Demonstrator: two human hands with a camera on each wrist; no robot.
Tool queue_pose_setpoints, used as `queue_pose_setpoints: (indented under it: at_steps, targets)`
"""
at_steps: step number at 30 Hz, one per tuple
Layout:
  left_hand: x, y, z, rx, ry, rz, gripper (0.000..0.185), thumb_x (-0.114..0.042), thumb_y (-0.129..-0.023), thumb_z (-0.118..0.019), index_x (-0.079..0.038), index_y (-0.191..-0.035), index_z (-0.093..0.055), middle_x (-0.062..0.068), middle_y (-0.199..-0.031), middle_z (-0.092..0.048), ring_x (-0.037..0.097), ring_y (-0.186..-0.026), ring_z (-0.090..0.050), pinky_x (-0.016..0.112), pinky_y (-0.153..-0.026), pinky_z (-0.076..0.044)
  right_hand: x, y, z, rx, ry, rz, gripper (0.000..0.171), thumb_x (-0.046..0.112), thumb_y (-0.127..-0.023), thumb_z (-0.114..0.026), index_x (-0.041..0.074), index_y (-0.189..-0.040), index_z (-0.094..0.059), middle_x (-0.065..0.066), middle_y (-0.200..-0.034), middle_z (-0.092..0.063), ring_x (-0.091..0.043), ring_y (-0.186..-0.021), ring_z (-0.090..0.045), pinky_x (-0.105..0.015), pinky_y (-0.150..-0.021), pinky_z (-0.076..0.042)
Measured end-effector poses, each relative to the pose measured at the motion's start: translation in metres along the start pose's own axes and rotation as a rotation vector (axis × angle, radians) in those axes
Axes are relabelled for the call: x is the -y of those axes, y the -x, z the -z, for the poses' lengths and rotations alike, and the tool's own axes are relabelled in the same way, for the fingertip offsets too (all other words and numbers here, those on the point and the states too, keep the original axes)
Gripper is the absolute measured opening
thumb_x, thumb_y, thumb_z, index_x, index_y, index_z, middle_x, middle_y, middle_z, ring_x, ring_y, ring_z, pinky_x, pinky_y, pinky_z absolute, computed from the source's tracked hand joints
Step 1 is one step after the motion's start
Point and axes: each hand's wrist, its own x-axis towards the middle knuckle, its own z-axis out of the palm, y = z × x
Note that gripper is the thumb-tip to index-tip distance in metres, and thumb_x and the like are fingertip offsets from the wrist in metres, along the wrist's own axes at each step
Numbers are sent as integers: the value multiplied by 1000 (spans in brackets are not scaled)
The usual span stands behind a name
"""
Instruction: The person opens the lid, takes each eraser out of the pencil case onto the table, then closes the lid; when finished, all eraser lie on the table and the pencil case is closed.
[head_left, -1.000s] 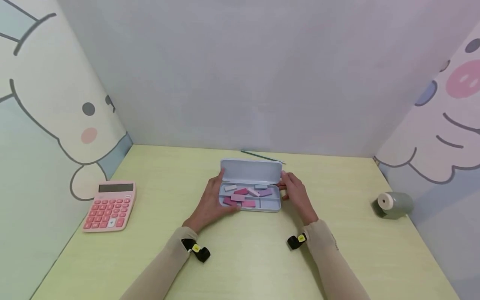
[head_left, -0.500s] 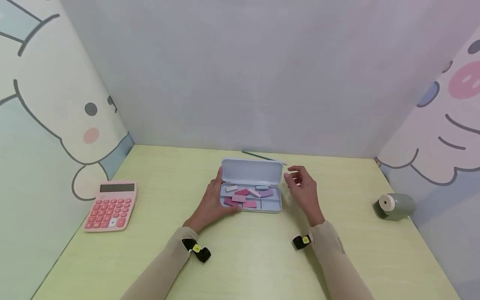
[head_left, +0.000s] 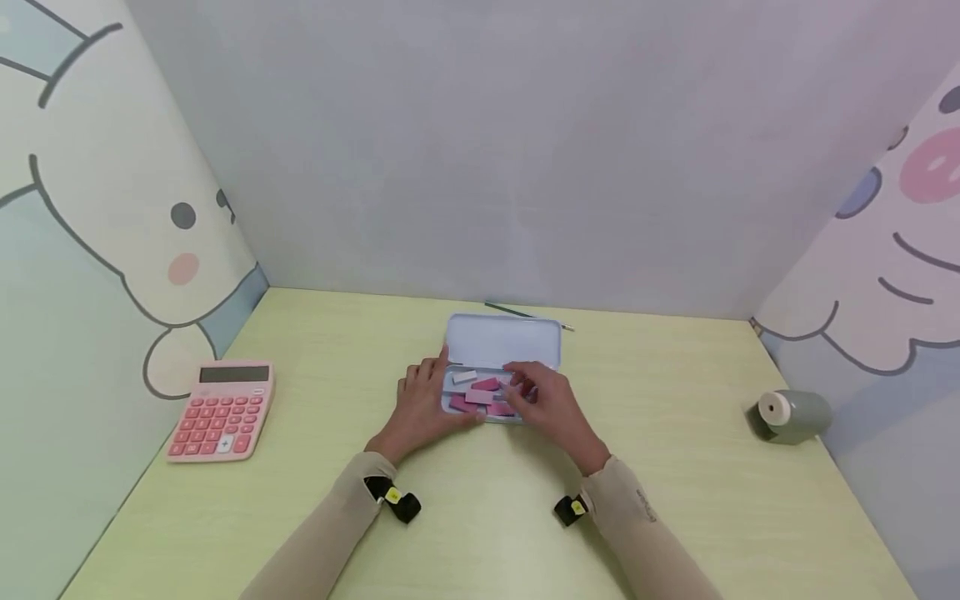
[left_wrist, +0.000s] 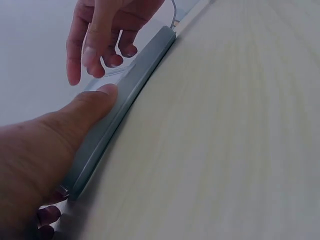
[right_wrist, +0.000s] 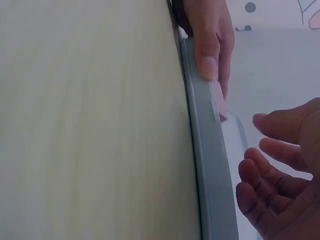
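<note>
An open pale-blue case [head_left: 498, 421] lies on the table in the head view, its hinged lid [head_left: 504, 337] raised at the back. Small rectangular blocks [head_left: 480, 397] in pinks, red and white sit in its compartments. My left hand [head_left: 423, 404] grips the left end, thumb on the front rim and fingers along the side. Above the right half hovers my right hand [head_left: 553, 408], fingers loosely bent and hiding that part of the case. In the right wrist view its fingers [right_wrist: 272, 197] are apart from the thumb with nothing between them, beside the case's front wall.
Behind the case a thin dark-green stick [head_left: 510, 311] with a pale tip lies near the back wall. A pink calculator [head_left: 222, 412] is at the left. At the right lies a grey-green rounded object [head_left: 795, 416] with a white, holed end.
My right hand has left the lid's right edge, lifted away to the right, then come left over the compartments. The left hand keeps its place on the case.
</note>
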Motion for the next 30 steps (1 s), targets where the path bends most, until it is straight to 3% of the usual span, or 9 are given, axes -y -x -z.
queue_pose_setpoints:
  at_steps: [4,9,15,23,30]
  targets:
    - [2,0,0,4,-20,2,133,-74,-77,-83,-13,-174,-15,18,-159,-44,40,-139,-39,58,-112,-37,9,-2,-16,70,60,-16,37,14,-92,-85,6,-128,-75,-9,-107,-71,-17,-89,-62,-30,-81,-55]
    - [4,0,-1,-9,-47,-38,136,-73,-75,-86,-11,-174,-16,19,-157,-45,40,-137,-41,57,-109,-38,15,-3,-27,85,108,-66,31,15,-92,-85,9,-122,-79,-7,-105,-67,-16,-90,-54,-29,-81,-49]
    - [7,-1,-1,-15,-69,-61,139,-73,-74,-87,-12,-174,-13,19,-158,-44,41,-138,-40,57,-108,-37,19,-5,-31,60,137,-88,26,16,-93,-85,10,-118,-82,-5,-100,-65,-14,-87,-51,-28,-79,-46]
    - [6,0,-1,-19,-76,-63,136,-72,-74,-87,-10,-173,-17,19,-157,-44,41,-137,-40,57,-107,-37,18,-2,-33,34,182,-5,23,16,-97,-80,6,-118,-79,-6,-104,-67,-15,-89,-54,-29,-79,-48]
    - [4,1,-1,-12,-48,-45,132,-71,-76,-86,-12,-173,-19,20,-160,-40,41,-141,-35,56,-110,-34,12,-5,-17,-48,187,11,13,9,-98,-77,4,-110,-79,-10,-101,-69,-18,-84,-58,-35,-78,-51]
